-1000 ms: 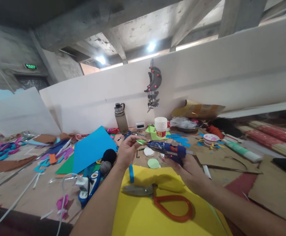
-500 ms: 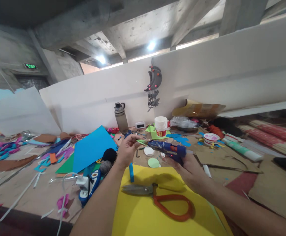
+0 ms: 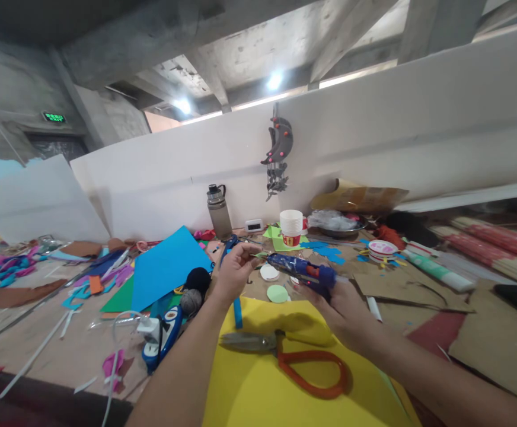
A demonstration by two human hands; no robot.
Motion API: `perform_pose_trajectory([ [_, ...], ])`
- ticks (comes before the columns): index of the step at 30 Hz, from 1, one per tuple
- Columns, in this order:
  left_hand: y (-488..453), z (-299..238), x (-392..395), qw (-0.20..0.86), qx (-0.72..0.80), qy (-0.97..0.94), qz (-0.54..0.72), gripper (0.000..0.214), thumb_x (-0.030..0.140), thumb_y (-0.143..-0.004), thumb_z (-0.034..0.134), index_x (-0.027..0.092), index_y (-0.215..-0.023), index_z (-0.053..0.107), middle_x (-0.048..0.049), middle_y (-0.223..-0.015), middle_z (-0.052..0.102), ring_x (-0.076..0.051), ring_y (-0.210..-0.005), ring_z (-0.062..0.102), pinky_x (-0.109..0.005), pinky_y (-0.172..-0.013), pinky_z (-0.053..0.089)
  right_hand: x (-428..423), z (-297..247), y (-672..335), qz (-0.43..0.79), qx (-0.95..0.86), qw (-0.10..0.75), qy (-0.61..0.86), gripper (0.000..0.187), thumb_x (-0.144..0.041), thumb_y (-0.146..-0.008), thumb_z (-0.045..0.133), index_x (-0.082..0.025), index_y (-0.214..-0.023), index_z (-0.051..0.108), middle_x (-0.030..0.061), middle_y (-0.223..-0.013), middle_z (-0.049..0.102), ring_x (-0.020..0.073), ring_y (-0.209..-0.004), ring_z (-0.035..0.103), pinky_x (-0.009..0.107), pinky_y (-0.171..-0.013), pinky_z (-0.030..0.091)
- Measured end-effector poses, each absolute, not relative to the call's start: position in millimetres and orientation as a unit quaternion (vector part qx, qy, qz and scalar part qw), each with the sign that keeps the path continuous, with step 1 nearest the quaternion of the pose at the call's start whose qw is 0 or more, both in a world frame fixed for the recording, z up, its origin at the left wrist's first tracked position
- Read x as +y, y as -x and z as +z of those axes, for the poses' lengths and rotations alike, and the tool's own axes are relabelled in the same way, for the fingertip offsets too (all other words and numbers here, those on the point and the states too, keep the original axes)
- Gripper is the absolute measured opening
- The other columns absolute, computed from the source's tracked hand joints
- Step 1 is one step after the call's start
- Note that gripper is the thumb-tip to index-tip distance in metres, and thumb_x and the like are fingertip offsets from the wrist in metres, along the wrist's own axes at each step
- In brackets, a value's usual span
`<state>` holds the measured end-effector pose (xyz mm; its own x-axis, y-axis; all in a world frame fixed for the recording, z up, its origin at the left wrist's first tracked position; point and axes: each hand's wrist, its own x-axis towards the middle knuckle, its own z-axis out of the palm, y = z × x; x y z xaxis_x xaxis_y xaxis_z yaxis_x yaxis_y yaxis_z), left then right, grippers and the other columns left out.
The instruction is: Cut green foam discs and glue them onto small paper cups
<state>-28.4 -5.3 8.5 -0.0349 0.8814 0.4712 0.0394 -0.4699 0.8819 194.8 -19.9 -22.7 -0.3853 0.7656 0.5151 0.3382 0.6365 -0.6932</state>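
My right hand (image 3: pixel 336 302) grips a dark blue hot glue gun (image 3: pixel 300 270), its nozzle pointing left. In my left hand (image 3: pixel 236 270) the fingers are pinched on a small green paper piece (image 3: pixel 259 255), mostly hidden by the fingers, right at the nozzle tip. Below both hands a pair of scissors (image 3: pixel 280 356) with an orange handle lies on a yellow sheet (image 3: pixel 249 391). A pale green paper disc (image 3: pixel 277 293) and a white disc (image 3: pixel 270 273) lie just under the glue gun. A narrow blue strip (image 3: pixel 238 312) rests at the yellow sheet's upper edge.
Blue sheets (image 3: pixel 165 267), a blue power strip (image 3: pixel 165 338) and yarn balls (image 3: pixel 191 301) are on the left. Behind stand a grey bottle (image 3: pixel 219 212) and stacked paper cups (image 3: pixel 291 226). A decorated cup (image 3: pixel 382 250) and brown cardboard (image 3: pixel 494 344) are on the right.
My left hand has turned slightly, so less of the green paper piece shows at the nozzle. The glue gun and my right hand are almost where they were.
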Motion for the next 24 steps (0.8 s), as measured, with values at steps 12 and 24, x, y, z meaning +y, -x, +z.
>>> perform_pose_trajectory([
  [12, 36.1, 3.8, 0.1, 0.365, 0.361, -0.581, 0.632, 0.022, 0.028, -0.071, 0.074, 0.016, -0.087, 0.064, -0.0045, -0.083, 0.068, -0.015, -0.078, 0.065, -0.026, -0.073, 0.051, -19.6, -17.9, -193.1, 0.250, -0.777, 0.460, 0.350, 0.034, -0.043, -0.089, 0.048, -0.019, -0.107, 0.064, 0.0095, -0.098, 0.069, 0.0280, -0.092, 0.062, 0.041, -0.082, 0.049],
  [24, 27.1, 2.2, -5.0, 0.408, 0.385, -0.571, 0.599, 0.025, 0.034, -0.067, 0.077, 0.014, -0.080, 0.066, -0.0027, -0.071, 0.066, -0.016, -0.061, 0.064, -0.030, -0.059, 0.056, -24.0, -5.9, -185.9, 0.445, -0.612, 0.534, 0.377, 0.036, -0.054, -0.077, 0.061, -0.018, -0.080, 0.058, -0.0020, -0.051, 0.053, 0.0121, -0.041, 0.043, 0.026, -0.040, 0.035],
])
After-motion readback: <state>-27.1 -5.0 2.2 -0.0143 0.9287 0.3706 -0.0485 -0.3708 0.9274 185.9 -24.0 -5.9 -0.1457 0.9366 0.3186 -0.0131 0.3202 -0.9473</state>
